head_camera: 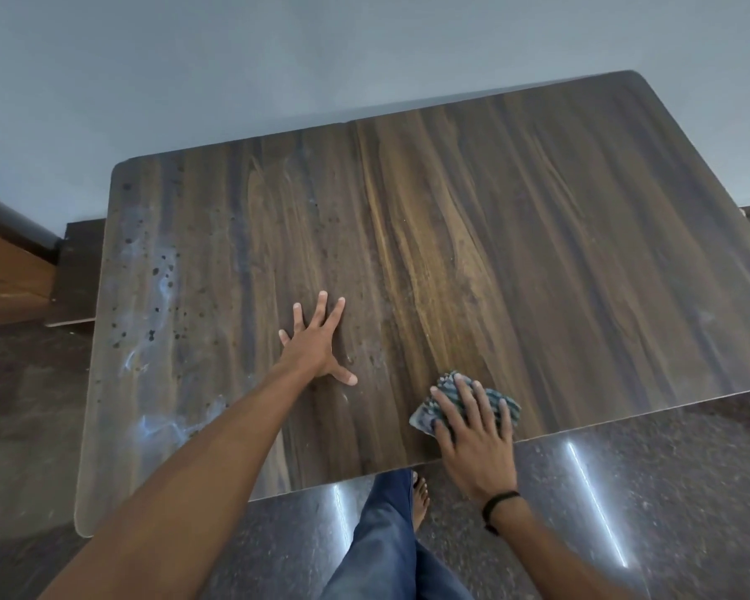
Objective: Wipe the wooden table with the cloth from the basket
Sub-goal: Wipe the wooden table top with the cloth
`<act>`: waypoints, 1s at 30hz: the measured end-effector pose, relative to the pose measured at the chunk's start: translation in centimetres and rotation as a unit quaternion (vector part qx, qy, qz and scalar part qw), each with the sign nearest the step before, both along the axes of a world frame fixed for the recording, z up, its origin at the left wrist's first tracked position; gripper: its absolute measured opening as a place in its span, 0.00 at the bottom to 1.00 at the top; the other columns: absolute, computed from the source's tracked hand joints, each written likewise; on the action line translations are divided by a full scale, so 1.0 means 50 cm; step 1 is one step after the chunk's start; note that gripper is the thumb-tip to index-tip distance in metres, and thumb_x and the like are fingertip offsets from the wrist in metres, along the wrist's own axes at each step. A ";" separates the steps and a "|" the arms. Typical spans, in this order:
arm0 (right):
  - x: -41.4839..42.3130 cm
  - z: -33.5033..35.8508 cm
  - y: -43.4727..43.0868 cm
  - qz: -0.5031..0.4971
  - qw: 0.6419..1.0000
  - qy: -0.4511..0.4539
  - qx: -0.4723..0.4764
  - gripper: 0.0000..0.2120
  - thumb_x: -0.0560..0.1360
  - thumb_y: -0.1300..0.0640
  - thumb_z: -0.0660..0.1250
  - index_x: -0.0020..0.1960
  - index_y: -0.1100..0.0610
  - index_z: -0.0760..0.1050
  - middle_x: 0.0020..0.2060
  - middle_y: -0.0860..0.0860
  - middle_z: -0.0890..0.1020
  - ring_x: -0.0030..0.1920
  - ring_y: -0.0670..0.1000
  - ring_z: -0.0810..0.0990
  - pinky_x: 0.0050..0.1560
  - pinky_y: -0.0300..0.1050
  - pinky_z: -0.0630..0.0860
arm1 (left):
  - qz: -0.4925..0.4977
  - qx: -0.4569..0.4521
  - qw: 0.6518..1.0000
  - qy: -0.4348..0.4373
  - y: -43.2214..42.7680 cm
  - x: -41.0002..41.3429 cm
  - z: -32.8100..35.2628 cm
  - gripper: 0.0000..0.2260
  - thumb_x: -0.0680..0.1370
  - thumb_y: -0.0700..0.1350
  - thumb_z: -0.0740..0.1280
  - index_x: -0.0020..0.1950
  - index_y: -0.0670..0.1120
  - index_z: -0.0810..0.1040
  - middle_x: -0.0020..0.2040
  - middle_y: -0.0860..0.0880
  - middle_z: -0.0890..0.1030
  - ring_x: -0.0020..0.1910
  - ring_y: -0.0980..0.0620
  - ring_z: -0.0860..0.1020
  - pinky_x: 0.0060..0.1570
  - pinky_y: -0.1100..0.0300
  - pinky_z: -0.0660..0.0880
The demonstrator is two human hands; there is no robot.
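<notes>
Cloth pinned flat under our right hand at near tabletop edge; spots lie far left, beyond splayed empty left hand.

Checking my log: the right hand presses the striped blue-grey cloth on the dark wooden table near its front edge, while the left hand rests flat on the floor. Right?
Not quite. In the head view, the left hand rests flat on the dark wooden table, not the floor. The right hand and striped blue-grey cloth are as you say.

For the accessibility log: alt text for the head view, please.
A person's right hand presses a striped cloth flat on a wooden table near its front edge. The left hand rests spread on the wood; dark spots mark the left side.
</notes>
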State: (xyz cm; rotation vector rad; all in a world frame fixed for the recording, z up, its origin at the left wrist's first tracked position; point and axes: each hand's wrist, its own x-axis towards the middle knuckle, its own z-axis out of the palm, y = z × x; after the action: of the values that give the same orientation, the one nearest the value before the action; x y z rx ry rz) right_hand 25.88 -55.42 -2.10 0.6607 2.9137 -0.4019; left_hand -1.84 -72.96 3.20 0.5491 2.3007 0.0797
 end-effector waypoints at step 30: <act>-0.139 -0.001 -0.098 0.215 0.977 0.007 -0.009 0.24 0.84 0.39 0.45 0.80 0.36 0.52 0.82 0.47 0.52 0.82 0.55 0.48 0.78 0.63 0.40 | 0.031 -0.010 0.999 -0.002 -0.084 -0.053 -0.016 0.68 0.56 0.63 0.83 0.77 0.66 0.32 0.77 0.58 0.25 0.77 0.35 0.31 0.66 0.21 0.49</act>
State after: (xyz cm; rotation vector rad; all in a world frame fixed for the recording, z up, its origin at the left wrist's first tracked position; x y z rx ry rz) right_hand 18.91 -60.34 -2.15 0.0143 2.9455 -0.3761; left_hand -4.48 -77.18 2.39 0.4676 2.3130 0.0883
